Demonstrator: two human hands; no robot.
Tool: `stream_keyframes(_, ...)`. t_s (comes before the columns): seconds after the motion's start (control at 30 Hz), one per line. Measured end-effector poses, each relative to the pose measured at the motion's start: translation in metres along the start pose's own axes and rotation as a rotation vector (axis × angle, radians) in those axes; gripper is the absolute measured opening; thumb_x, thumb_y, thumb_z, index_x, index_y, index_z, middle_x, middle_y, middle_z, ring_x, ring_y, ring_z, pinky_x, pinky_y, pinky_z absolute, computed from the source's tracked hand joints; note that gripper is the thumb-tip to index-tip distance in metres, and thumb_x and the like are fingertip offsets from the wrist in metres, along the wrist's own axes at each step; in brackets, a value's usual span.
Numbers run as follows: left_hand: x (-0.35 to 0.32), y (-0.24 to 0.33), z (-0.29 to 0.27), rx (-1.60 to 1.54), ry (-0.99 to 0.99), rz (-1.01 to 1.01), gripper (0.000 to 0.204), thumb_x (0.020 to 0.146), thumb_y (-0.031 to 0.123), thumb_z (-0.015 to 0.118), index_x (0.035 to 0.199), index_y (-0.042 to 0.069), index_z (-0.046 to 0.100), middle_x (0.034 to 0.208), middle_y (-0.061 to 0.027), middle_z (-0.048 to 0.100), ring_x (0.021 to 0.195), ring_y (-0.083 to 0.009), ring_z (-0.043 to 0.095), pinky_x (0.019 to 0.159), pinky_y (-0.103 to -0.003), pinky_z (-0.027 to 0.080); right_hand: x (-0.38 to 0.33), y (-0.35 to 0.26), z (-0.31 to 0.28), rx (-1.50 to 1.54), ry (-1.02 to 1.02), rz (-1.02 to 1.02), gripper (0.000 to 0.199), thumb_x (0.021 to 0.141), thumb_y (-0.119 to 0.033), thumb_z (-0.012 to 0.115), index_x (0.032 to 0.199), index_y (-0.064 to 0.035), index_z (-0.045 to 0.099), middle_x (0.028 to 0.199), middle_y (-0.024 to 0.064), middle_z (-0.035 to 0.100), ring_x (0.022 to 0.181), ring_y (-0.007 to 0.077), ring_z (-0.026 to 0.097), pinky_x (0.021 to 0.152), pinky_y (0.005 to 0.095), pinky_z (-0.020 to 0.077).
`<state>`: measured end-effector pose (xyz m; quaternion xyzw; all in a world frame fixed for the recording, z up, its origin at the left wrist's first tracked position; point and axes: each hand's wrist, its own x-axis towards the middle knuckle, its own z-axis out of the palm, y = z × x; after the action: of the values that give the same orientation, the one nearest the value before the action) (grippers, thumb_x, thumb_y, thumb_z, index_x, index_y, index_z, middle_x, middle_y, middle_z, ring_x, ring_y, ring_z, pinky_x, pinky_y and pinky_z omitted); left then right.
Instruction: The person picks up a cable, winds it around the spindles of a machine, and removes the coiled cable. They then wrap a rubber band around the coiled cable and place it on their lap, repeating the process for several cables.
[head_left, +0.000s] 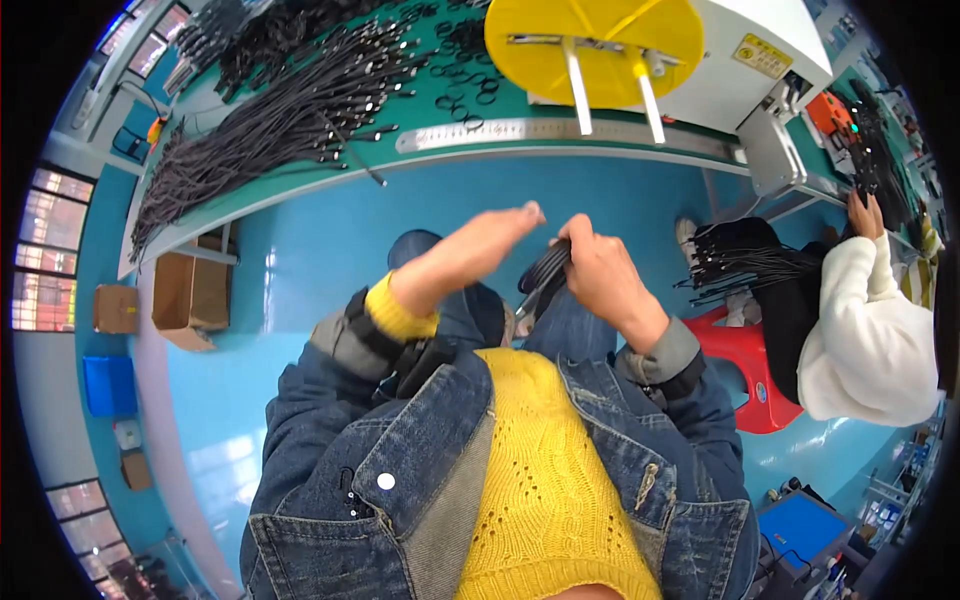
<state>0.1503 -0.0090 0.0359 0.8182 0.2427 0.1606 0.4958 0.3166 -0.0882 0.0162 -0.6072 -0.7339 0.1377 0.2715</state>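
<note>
Closest, the right hand [600, 272] gripped a bundle of black cords [545, 272] above the lap; the left hand [478, 245] lay flat, fingers extended, against it. Cord ends were hidden behind the hands. Beyond, brown cardboard boxes [185, 295] sat under the green bench [560, 150]; farthest, a yellow label [762, 55] marked the white machine [760, 50].

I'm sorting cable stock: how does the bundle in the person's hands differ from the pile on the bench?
The bundle of black cords is small, gathered tight and gripped by the right hand; the pile of black cords is far larger, fanned loose across the green bench, untouched. Both are thin black cords.
</note>
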Motion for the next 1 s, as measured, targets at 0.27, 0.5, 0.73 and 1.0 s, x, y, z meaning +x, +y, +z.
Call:
stream_keyframes(0.27,-0.012,-0.017,-0.012,-0.687,-0.375,-0.630,0.045,0.086,0.036,0.053,0.111,-0.002,0.048,0.101,-0.0141,0.058,0.084,-0.0198,0.062,0.061,-0.028,0.053,0.019,0.001,0.043,0.234,-0.025,-0.138,0.018,0.074,-0.002,0.054,0.087,-0.0023,0.042,0.065,0.0197,0.056,0.065,0.0393,0.057,0.052,0.0428,0.0436)
stream_keyframes(0.5,-0.015,-0.038,0.001,-0.913,-0.343,-0.776,0.037,0.082,0.033,0.061,0.090,-0.003,0.055,0.070,-0.0074,0.058,0.057,-0.0136,0.058,0.049,-0.024,0.048,0.020,0.002,0.058,0.099,-0.125,-0.064,0.020,0.072,-0.009,0.055,0.082,0.0004,0.041,0.061,0.0213,0.056,0.061,0.0385,0.057,0.052,0.0449,0.0447)
stream_keyframes(0.73,-0.024,-0.048,0.005,-0.544,-0.575,-0.486,0.026,0.084,0.028,0.055,0.077,0.003,0.054,0.063,-0.0063,0.057,0.051,-0.0099,0.057,0.040,-0.019,0.042,0.028,0.002,0.056,0.262,-0.196,-0.243,0.011,0.069,-0.008,0.055,0.077,-0.0007,0.050,0.062,0.0212,0.057,0.057,0.0357,0.058,0.049,0.0405,0.0458)
stream_keyframes(1.0,-0.032,-0.080,0.011,-0.816,-0.415,-0.734,0.030,0.082,0.031,0.060,0.078,0.001,0.057,0.058,-0.0050,0.056,0.044,-0.0093,0.054,0.036,-0.019,0.041,0.009,0.012,0.109,0.509,-0.100,0.011,0.017,0.069,-0.005,0.056,0.085,0.0007,0.056,0.063,0.0172,0.059,0.055,0.0295,0.060,0.051,0.0357,0.0468)
